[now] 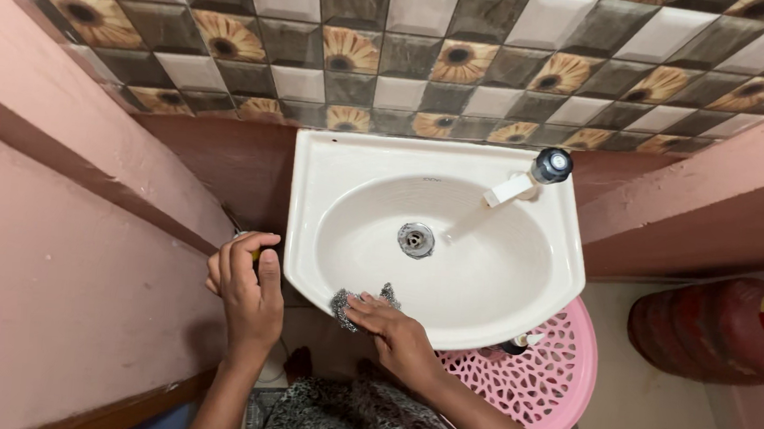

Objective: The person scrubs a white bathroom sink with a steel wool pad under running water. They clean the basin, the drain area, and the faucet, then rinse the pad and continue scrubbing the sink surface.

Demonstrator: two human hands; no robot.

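A white wash basin (332, 162) hangs on a tiled wall, with a metal drain (416, 239) at its middle. My right hand (392, 324) presses a grey steel-wool scrubber (346, 303) against the basin's near rim. My left hand (247, 290) is to the left of the basin, its fingers curled around a small object that is mostly hidden. A white tap (528, 180) with a dark knob sits at the back right of the basin.
A pink perforated plastic basket (550, 379) stands under the basin's right side. A red gas cylinder (715, 327) lies at the right. Pink walls close in on both sides. Sunflower-patterned tiles (411, 55) cover the back wall.
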